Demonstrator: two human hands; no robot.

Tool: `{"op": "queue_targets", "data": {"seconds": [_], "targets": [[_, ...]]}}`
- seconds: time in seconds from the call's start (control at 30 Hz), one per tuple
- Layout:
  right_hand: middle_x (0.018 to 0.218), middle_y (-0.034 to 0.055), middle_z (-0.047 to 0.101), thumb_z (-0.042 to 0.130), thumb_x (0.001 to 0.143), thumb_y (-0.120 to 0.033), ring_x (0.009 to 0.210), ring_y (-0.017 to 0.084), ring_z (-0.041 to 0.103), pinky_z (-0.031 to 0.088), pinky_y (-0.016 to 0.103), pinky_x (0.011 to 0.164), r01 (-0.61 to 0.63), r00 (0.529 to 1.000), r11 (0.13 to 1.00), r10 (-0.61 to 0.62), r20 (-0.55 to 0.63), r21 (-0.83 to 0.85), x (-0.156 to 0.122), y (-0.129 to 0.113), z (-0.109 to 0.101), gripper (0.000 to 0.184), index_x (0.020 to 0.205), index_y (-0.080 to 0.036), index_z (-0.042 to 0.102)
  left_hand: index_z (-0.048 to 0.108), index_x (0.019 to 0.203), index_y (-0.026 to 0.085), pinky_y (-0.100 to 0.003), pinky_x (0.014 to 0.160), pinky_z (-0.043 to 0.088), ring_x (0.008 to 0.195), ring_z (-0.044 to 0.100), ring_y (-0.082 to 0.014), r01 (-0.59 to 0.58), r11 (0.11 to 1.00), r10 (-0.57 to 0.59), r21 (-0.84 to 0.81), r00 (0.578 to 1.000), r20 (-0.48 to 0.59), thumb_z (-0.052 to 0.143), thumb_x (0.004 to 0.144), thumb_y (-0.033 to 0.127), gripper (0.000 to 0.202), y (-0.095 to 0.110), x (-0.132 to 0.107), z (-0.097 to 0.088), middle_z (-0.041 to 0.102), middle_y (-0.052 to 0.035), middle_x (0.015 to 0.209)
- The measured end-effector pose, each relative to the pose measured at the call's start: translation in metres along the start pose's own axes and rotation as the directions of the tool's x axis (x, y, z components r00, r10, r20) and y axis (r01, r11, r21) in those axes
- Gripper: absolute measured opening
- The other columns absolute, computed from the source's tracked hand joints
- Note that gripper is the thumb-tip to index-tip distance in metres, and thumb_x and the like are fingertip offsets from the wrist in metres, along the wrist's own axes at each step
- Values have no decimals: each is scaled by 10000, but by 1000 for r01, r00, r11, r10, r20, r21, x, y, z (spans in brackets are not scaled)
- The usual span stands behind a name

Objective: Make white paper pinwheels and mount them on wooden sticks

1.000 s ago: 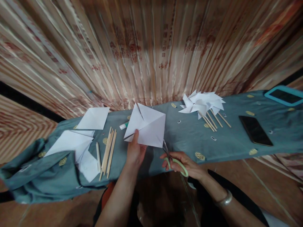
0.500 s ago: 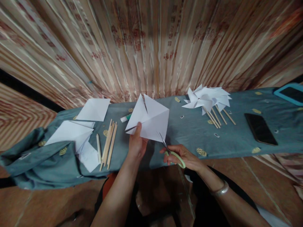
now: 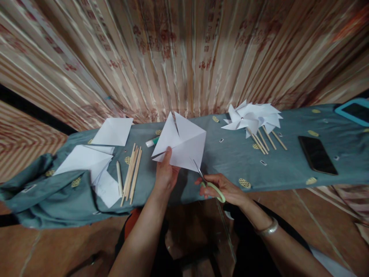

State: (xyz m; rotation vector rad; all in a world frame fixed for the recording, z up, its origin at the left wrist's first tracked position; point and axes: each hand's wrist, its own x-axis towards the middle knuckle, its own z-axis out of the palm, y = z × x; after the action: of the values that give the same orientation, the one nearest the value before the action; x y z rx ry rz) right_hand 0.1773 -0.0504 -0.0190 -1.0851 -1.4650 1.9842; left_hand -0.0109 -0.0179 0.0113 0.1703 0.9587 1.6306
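Observation:
My left hand (image 3: 165, 175) pinches the lower left corner of a white square paper (image 3: 181, 144), creased along its diagonals and slit from some corners, and holds it above the teal cloth (image 3: 230, 161). My right hand (image 3: 223, 189) grips green-handled scissors (image 3: 206, 181); their blades reach into the paper's lower right corner. A metal bangle is on my right wrist.
Finished white paper pinwheels (image 3: 253, 119) on sticks lie at the back right. A black phone (image 3: 317, 154) and a blue-cased tablet (image 3: 354, 110) lie further right. Loose wooden sticks (image 3: 131, 175), a glue stick (image 3: 152, 142) and paper sheets (image 3: 86, 161) lie at left. A striped curtain hangs behind.
The scissor blades have pushed further into the paper's lower right corner. My left hand still holds the paper, which has shifted little.

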Motion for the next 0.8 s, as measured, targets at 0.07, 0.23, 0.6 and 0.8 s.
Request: {"op": "queue_targets", "data": {"seconds": [0.07,0.23,0.6,0.8], "targets": [[645,-22,603,775,691,-508,556,83,498,401,195,516,2,1000,1000,-2,-3,1,0,0,0,449,952,-149,709,666,1090,212,-235,828,546,950,706,-164,0,1000,0,2,1000,-2,618,872,168,228,0,0,0,745,-40,1052],[603,-36,585,794,675,-480,519,73,486,398,188,494,6,1000,999,-6,-9,37,2,3,0,431,932,-144,714,653,1120,215,-235,821,547,992,697,-176,-16,1000,16,0,1000,-10,645,858,176,265,1,1,-1,731,-43,1102],[560,-37,615,867,559,-402,461,67,506,413,176,435,-71,995,983,82,-58,172,4,-2,7,398,827,-152,711,643,1156,201,-266,878,547,1016,693,-192,-25,1000,25,-16,999,-20,654,852,179,305,4,1,0,723,-61,1126],[529,-45,615,882,531,-370,431,67,510,424,175,419,-86,990,977,105,-90,194,5,-2,9,376,792,-161,709,652,1127,209,-257,911,533,1044,683,-180,-27,999,26,-19,999,-24,639,862,167,268,5,0,-1,731,-50,1101]]}}
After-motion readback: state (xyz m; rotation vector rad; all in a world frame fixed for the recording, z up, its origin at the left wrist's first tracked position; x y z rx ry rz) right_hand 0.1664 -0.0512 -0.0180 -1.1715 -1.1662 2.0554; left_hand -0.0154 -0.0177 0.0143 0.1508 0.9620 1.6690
